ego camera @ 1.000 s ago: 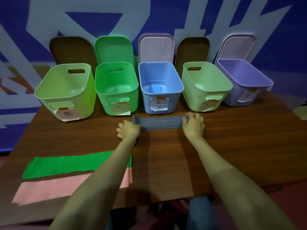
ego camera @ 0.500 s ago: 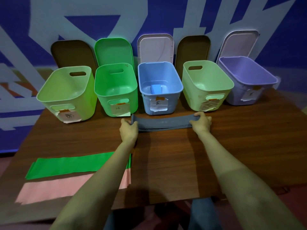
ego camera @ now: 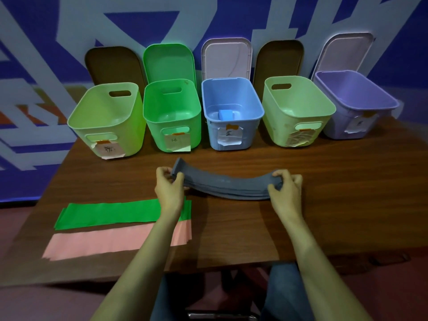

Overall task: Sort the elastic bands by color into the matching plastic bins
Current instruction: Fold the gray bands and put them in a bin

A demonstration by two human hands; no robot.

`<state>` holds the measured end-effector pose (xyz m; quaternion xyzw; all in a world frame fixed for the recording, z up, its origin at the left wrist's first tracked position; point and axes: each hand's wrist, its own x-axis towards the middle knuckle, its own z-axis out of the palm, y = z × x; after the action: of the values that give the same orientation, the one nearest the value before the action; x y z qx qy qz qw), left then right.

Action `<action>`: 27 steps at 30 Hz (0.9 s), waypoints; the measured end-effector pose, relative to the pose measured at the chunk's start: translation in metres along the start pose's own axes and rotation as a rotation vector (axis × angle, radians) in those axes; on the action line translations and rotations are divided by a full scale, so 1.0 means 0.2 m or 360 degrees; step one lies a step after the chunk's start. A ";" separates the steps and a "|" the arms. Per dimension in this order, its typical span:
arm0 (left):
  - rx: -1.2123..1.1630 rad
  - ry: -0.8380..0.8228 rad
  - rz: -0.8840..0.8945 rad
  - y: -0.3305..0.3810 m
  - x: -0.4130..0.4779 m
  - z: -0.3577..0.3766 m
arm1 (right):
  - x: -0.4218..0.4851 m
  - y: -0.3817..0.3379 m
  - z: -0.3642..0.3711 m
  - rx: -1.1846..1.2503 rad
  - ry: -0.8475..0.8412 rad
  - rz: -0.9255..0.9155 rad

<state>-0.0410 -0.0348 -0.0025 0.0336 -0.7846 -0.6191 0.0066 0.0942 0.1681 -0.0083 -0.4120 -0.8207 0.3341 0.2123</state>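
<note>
A stack of grey elastic bands (ego camera: pixel 225 187) hangs above the table, sagging in the middle. My left hand (ego camera: pixel 169 188) pinches its left end and my right hand (ego camera: pixel 286 188) pinches its right end. Green bands (ego camera: pixel 108 213) and pink bands (ego camera: pixel 111 243) lie flat at the table's front left, partly under my left forearm. Along the back stand a light green bin (ego camera: pixel 106 121), a green bin (ego camera: pixel 172 114), a blue bin (ego camera: pixel 231 112) with a folded blue band (ego camera: pixel 225 115) inside, another light green bin (ego camera: pixel 298 110) and a purple bin (ego camera: pixel 354 103).
The wooden table (ego camera: pixel 324 205) ends close to my body. Bin lids (ego camera: pixel 225 57) lean against the blue and white wall behind the bins. Each bin has a paper label on its front.
Both hands have lifted the grey bands off the table and drawn them toward me. The bands lay flat near the bins before; they now sag between my hands.
</note>
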 end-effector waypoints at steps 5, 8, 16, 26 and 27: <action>0.0432 -0.0109 0.0348 -0.04 -0.04 -0.02 | -0.13 0.06 0.11 -0.0705 0.0154 -0.0460; 0.0633 -0.0146 0.0601 -0.03 -0.05 -0.01 | -0.17 0.01 0.15 -0.0627 0.0024 -0.0938; 0.0734 -0.0346 0.1021 0.13 -0.24 0.23 | -0.13 0.04 0.13 -0.0433 -0.0181 -0.0922; 0.1085 -0.0806 0.1217 0.10 -0.46 0.65 | 0.00 0.28 -0.10 -0.0205 -0.0260 -0.0750; 0.1107 -0.0831 0.1225 0.09 -0.47 0.66 | 0.00 0.29 -0.11 -0.0123 -0.0261 -0.0745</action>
<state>0.0458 0.1035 -0.0135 -0.4077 -0.8732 -0.2657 0.0260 0.1393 0.2025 -0.0356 -0.1901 -0.9204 0.2766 0.2008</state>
